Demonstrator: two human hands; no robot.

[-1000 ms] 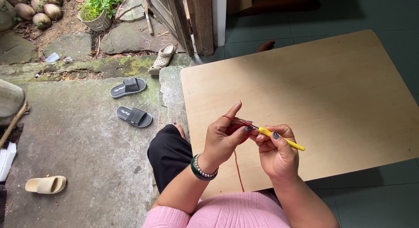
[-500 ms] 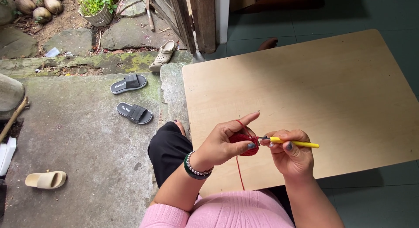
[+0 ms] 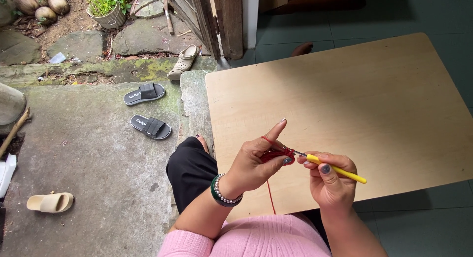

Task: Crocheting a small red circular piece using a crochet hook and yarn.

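My left hand (image 3: 253, 161) pinches a small red crochet piece (image 3: 276, 155) between thumb and fingers, with the forefinger raised and a red yarn strand (image 3: 270, 195) looped over it and hanging down toward my lap. My right hand (image 3: 331, 180) grips a yellow-handled crochet hook (image 3: 335, 169), whose metal tip pokes into the red piece. Both hands hover over the near edge of a light wooden table (image 3: 345, 94). A beaded bracelet and a green bangle sit on my left wrist.
Left of the table lies a stone step with a pair of black slide sandals (image 3: 145, 109), a beige slipper (image 3: 50, 202) and a beige clog (image 3: 183, 61) by a wooden door frame (image 3: 224, 20). A potted plant (image 3: 108, 8) and coconuts (image 3: 42, 6) stand far left.
My hands have shifted slightly and the hook has been worked through the red piece; the left forefinger stays raised with yarn over it. The camera view has tilted a little.
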